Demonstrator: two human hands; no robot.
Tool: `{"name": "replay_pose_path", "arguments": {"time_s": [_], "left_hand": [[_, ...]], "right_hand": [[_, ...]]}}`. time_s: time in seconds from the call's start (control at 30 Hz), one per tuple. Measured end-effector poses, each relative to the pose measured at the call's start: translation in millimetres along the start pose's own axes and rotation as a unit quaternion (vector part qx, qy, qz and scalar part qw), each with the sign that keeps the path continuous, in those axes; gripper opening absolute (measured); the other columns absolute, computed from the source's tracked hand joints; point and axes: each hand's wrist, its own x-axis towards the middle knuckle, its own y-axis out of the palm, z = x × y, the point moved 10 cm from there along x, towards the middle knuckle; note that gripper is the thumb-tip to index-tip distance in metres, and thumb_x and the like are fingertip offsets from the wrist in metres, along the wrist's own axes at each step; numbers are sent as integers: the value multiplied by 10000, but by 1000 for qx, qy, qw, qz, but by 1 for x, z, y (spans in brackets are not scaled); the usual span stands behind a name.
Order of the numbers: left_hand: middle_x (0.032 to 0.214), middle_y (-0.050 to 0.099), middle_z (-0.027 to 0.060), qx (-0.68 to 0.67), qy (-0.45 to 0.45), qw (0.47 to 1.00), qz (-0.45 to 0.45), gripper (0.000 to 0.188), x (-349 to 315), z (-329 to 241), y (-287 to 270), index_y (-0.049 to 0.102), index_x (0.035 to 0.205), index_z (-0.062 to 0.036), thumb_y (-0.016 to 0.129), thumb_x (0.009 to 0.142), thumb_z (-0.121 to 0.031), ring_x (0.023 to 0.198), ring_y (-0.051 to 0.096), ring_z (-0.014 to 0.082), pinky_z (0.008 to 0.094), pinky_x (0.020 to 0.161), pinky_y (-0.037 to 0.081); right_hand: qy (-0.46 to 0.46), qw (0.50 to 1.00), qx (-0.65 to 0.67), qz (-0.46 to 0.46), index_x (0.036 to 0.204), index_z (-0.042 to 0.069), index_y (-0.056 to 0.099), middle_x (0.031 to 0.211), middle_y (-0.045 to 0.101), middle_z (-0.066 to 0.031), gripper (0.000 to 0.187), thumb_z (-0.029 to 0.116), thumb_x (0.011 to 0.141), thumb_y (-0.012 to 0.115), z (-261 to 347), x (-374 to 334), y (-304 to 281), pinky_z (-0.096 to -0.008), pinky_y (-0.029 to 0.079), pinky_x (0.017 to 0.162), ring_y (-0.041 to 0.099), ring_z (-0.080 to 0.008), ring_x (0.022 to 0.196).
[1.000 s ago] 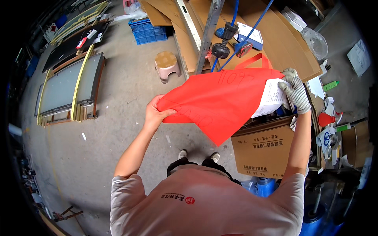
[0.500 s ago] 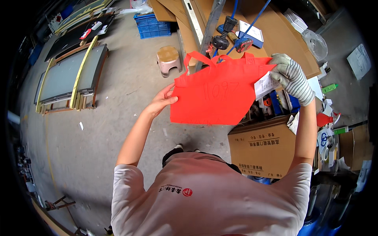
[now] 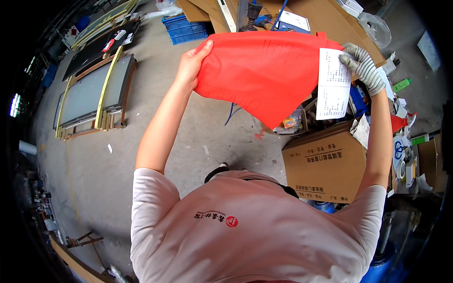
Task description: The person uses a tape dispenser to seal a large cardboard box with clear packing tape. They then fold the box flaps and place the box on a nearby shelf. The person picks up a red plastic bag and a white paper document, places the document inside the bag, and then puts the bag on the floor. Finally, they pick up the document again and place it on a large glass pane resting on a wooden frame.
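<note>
A red cloth bag (image 3: 257, 70) with handwriting on it is stretched out between my two hands, its lower edge slanting down to a corner on the right. My bare left hand (image 3: 194, 61) is closed on the bag's upper left edge, thumb in front. My right hand (image 3: 362, 66), in a grey striped glove, is closed at the bag's right end. It also pinches a white printed paper slip (image 3: 333, 85), which hangs over the red cloth. The bag's handles are mostly hidden behind it.
A large cardboard box (image 3: 325, 165) stands below my right forearm, beside a cluttered bench. Framed panels (image 3: 96, 92) lie on yellow-strapped wood at the left. A blue crate (image 3: 184, 30) sits on the floor at the back. A hanging tool (image 3: 253, 14) shows beyond the bag.
Both hands have spread the bag wider. My left hand has risen to its top edge and closed on it. The paper slip now hangs full length. The stool is hidden behind the bag.
</note>
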Motion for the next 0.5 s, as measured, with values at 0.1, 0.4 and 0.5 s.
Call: {"name": "replay_pose_path", "arguments": {"time_s": [0.1,0.4,0.5], "left_hand": [[1076,563,204,211,106,969,-78,549,-2,-24,-9,522,1103,83,695,775,-322,949,579,252,357,804,485],[1281,392,196,504,249,815,143,922,-126,29,133,303,1309,36,802,609,-296,1180,413,315,392,976,353],[1304,378,200,472,233,842,115,973,-141,35,148,251,1334,24,814,595,-267,1221,375,308,391,995,334]], "right_hand": [[-5,1000,-3,-19,982,10,637,839,637,-49,332,292,808,662,6,-5,-7,-288,471,746,566,-120,790],[-55,957,283,-23,809,39,619,700,569,19,113,149,791,638,106,24,44,-228,427,586,497,-56,656],[37,974,213,-73,904,-27,671,818,672,-131,374,302,727,695,96,65,70,-300,528,667,656,-222,692]]}}
